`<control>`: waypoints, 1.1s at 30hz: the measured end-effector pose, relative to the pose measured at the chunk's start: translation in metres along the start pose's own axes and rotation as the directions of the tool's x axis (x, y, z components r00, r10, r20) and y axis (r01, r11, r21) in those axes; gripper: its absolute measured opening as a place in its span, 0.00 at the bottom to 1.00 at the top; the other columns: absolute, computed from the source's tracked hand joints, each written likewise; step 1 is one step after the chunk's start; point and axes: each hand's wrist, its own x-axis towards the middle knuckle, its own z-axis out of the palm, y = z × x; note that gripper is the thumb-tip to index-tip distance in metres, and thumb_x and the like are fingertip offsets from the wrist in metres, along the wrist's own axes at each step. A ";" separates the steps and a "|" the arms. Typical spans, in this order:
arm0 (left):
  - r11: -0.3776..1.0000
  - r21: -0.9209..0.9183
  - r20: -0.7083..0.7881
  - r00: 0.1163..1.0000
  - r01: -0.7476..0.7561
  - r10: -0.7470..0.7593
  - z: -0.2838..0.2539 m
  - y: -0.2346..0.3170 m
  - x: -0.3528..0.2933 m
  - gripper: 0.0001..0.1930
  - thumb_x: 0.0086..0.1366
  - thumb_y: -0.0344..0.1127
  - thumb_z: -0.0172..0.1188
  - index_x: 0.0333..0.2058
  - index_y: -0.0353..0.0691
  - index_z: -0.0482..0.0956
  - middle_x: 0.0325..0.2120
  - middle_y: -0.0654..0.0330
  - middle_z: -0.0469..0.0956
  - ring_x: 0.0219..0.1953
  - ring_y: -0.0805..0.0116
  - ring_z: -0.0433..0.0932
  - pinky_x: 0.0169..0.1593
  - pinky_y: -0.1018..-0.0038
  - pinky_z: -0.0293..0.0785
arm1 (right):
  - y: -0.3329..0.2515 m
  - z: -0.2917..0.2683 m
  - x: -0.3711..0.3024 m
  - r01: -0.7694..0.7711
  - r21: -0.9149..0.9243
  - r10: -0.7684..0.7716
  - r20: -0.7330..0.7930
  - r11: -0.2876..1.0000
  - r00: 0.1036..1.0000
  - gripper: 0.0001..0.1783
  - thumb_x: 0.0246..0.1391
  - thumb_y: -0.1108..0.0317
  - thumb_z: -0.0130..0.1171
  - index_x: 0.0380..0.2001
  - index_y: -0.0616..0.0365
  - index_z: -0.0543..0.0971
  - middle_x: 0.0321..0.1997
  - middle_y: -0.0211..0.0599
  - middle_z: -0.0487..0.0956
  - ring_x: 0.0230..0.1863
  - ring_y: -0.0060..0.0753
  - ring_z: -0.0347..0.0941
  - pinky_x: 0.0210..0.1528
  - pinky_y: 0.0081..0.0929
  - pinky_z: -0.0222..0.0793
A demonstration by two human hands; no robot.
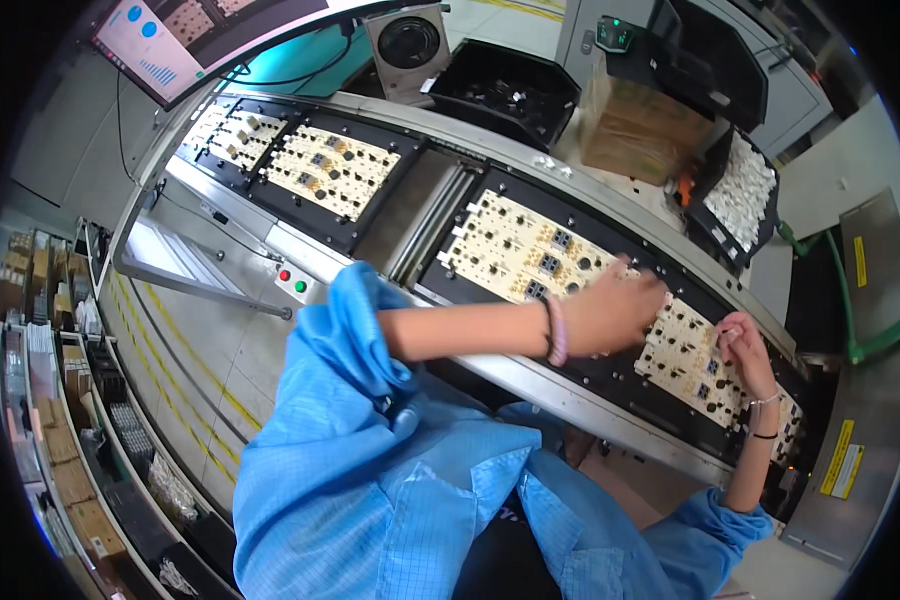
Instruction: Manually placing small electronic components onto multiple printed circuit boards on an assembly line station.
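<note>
My left hand (615, 312) reaches across a cream circuit board (505, 240) set in a black carrier tray (580, 212). Motion smears its fingers, so what they hold, if anything, is hidden. To the right, my right hand (750, 352) is raised over another cream circuit board (682, 350), its thumb and fingers pinched together. Something small and pale may sit between those fingertips, too small to make out. Dark round parts and square black parts stand on both boards.
Farther left on the conveyor lies another populated board (332, 172). Behind the rail are a black bin of dark parts (502, 92), a cardboard box (635, 125) and a bin of small white parts (740, 195). A button box (292, 283) hangs on the near rail.
</note>
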 end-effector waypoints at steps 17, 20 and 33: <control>0.682 0.488 0.428 0.531 0.545 -0.731 -0.058 -0.533 -0.051 0.19 0.48 0.37 0.75 0.39 0.39 0.86 0.37 0.53 0.84 0.42 0.57 0.82 0.49 0.64 0.77 | -0.053 0.133 0.097 -0.122 -0.046 0.120 -0.040 0.992 0.992 0.14 0.63 0.69 0.56 0.49 0.62 0.79 0.39 0.36 0.81 0.40 0.27 0.81 0.43 0.19 0.77; 0.754 0.098 0.288 0.707 0.649 -0.646 -0.063 -0.462 0.002 0.15 0.46 0.34 0.74 0.35 0.42 0.87 0.37 0.52 0.85 0.40 0.56 0.84 0.48 0.66 0.79 | -0.036 0.119 0.084 -0.008 -0.174 -0.009 -0.094 0.985 0.996 0.16 0.64 0.74 0.53 0.54 0.62 0.76 0.44 0.34 0.75 0.47 0.29 0.80 0.49 0.20 0.76; 0.771 -0.168 -0.075 0.772 0.614 -0.631 -0.083 -0.439 -0.027 0.07 0.58 0.28 0.66 0.36 0.37 0.83 0.30 0.57 0.84 0.33 0.68 0.83 0.38 0.73 0.79 | -0.012 0.124 0.108 0.177 -0.869 -0.436 -0.049 0.462 0.898 0.11 0.46 0.69 0.69 0.31 0.55 0.76 0.31 0.32 0.72 0.36 0.37 0.71 0.37 0.31 0.68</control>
